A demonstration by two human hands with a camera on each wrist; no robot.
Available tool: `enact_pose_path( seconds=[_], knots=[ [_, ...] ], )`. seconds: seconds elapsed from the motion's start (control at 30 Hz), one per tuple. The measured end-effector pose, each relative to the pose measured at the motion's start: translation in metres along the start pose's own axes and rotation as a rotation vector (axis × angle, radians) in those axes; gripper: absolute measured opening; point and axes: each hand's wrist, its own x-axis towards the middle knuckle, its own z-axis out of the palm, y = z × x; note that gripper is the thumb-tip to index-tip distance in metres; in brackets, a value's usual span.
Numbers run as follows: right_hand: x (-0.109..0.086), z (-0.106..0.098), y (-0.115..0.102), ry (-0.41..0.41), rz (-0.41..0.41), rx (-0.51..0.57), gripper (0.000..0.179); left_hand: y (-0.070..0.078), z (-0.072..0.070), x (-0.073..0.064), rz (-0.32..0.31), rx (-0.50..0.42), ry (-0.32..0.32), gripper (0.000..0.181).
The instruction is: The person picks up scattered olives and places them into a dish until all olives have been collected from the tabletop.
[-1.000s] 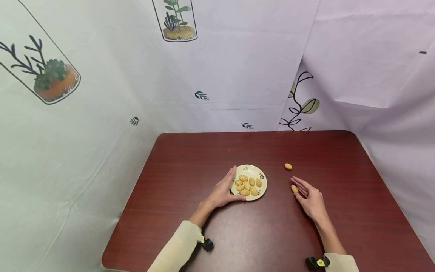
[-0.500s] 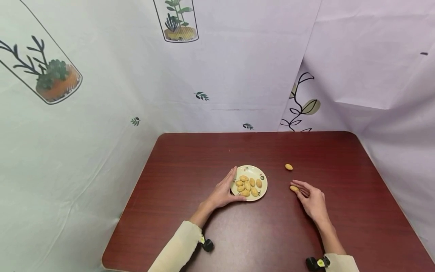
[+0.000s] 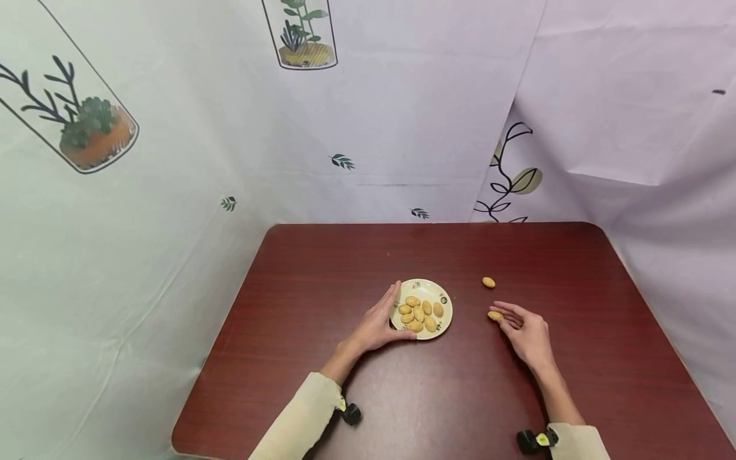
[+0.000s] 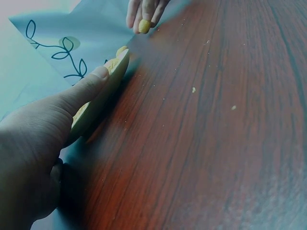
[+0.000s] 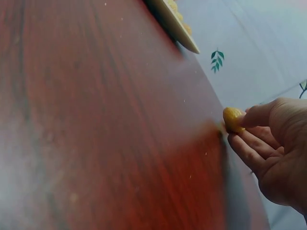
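Observation:
In the head view my left hand holds the left side of a small cream plate, thumb at the near rim and fingers along the far left side. Several yellow, oval, bumpy pieces lie on the plate. To the right, my right hand pinches one similar yellow oval piece by its end. The right wrist view shows this held piece at the thumb tip and fingertips. Another yellow oval piece lies by itself on the table, a little beyond the right hand.
The dark red wooden table has rounded far corners. Pale cloth with printed plants hangs behind it and along both sides. Small light crumbs are scattered on the tabletop. Each wrist wears a black camera by the cream sleeve.
The yellow piece in my right hand has turned and shifted slightly left toward the plate, its end sticking out farther from the fingertips. The left hand and plate hold their place.

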Motion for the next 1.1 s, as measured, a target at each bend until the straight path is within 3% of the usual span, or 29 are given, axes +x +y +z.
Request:
enact_pose_path(
  seconds=[0.47, 0.8, 1.1],
  knots=[
    [0.028, 0.017, -0.018, -0.022, -0.052, 0.126, 0.03, 0.0, -0.001, 0.001, 0.0, 0.0, -0.002, 0.129],
    [0.045, 0.042, -0.032, -0.057, 0.005, 0.232, 0.031, 0.0, 0.0, 0.0, -0.002, -0.004, 0.001, 0.128],
    [0.053, 0.069, -0.042, -0.08, 0.003, 0.31, 0.033, 0.0, 0.0, -0.001, -0.007, -0.007, -0.001, 0.128]
  ],
)
